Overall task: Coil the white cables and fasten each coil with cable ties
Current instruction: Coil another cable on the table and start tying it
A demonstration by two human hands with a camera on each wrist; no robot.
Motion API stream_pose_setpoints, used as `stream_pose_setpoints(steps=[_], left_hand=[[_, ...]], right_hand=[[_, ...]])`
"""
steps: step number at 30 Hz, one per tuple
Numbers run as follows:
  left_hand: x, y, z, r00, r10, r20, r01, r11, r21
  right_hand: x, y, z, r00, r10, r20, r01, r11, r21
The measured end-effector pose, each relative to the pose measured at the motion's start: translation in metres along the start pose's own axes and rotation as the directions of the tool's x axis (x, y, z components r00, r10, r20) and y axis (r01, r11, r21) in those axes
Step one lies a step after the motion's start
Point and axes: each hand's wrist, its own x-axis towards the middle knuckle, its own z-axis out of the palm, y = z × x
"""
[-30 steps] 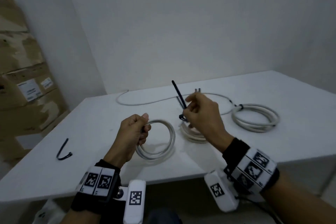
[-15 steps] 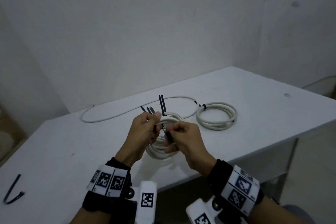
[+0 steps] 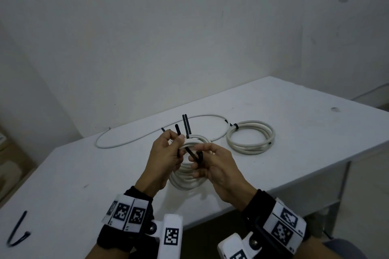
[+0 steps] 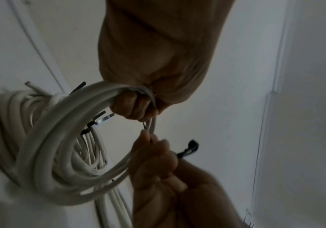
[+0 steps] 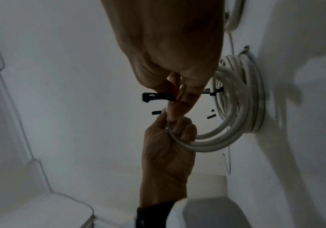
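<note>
My left hand (image 3: 179, 145) grips a white cable coil (image 4: 60, 123) by its rim and holds it just above the white table (image 3: 294, 115). My right hand (image 3: 197, 160) pinches a black cable tie (image 3: 192, 154) right against that rim; the tie's head (image 5: 148, 97) sticks out past the fingers. Behind the held coil (image 5: 207, 138) lies a second coil (image 5: 252, 92) flat on the table, with black tie tails (image 3: 186, 124) standing up from it. In the head view the two coils' loops (image 3: 185, 183) overlap under my hands.
A tied coil (image 3: 250, 139) lies to the right. One loose white cable (image 3: 126, 143) curves along the back of the table. A spare black tie (image 3: 16, 231) lies at the near left. The table's front edge runs just under my wrists.
My hands, apart one second ago, have come together. The right hand has brought the black tie down to the coil in the left hand. The view has swung to the right.
</note>
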Motion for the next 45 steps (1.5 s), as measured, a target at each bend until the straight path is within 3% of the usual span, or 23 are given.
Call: stream_pose_setpoints(steps=[4, 7, 9, 10, 14, 27, 45], left_hand=[[0.001, -0.004, 0.006, 0.988, 0.146, -0.043, -0.135, 0.971, 0.199], [-0.002, -0.006, 0.01, 0.974, 0.225, -0.021, -0.204, 0.914, 0.349], [-0.006, -0.005, 0.015, 0.967, 0.256, 0.001, -0.237, 0.896, 0.376], [-0.009, -0.004, 0.017, 0.964, 0.267, 0.012, -0.251, 0.889, 0.384], [-0.014, -0.006, 0.022, 0.94, 0.333, 0.068, -0.327, 0.834, 0.445], [-0.025, -0.007, 0.031, 0.888, 0.439, 0.135, -0.445, 0.75, 0.489], [-0.029, -0.008, 0.033, 0.883, 0.449, 0.137, -0.454, 0.742, 0.494]], right_hand=[[-0.008, 0.003, -0.002, 0.99, -0.105, 0.096, 0.12, 0.979, -0.164], [-0.007, 0.003, -0.009, 0.947, -0.296, 0.123, 0.318, 0.819, -0.478], [-0.006, -0.002, -0.013, 0.907, -0.404, 0.118, 0.4, 0.742, -0.538], [-0.006, -0.006, -0.014, 0.903, -0.416, 0.105, 0.406, 0.748, -0.524], [-0.008, -0.019, -0.013, 0.939, -0.326, 0.106, 0.343, 0.878, -0.334], [-0.008, -0.022, -0.015, 0.949, -0.314, 0.033, 0.303, 0.878, -0.371], [-0.009, -0.016, -0.021, 0.964, -0.265, -0.001, 0.249, 0.907, -0.339]])
